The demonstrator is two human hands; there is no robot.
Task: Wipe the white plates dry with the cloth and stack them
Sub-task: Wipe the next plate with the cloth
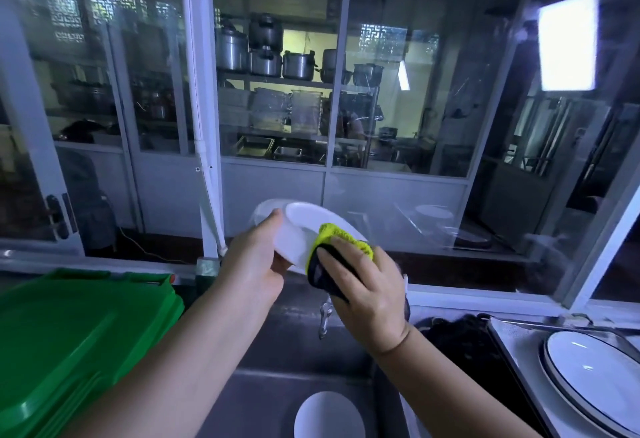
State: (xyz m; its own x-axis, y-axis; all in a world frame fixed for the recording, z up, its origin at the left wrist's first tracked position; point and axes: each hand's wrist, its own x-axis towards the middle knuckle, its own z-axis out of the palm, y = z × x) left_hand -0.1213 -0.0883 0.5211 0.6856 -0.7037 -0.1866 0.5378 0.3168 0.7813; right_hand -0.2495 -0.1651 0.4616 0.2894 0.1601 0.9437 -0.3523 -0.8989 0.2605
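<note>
My left hand (254,264) grips a small white plate (301,226) by its left rim and holds it tilted above the steel sink (294,351). Against the plate's right side my right hand (367,292) presses a yellow-green and black cloth (332,250), with its fingers curled over the cloth. The cloth and both hands hide part of the plate. Another white plate (329,415) lies in the sink basin at the bottom of the view. At the lower right, larger white plates with dark rims (595,375) are stacked on a metal tray (512,340).
Stacked green plastic lids (69,333) fill the lower left beside the sink. A tap (325,316) hangs at the sink's back wall below my hands. A dark bundle (460,340) lies between sink and tray. Glass partition panels (398,91) rise straight ahead, with pots on shelves behind them.
</note>
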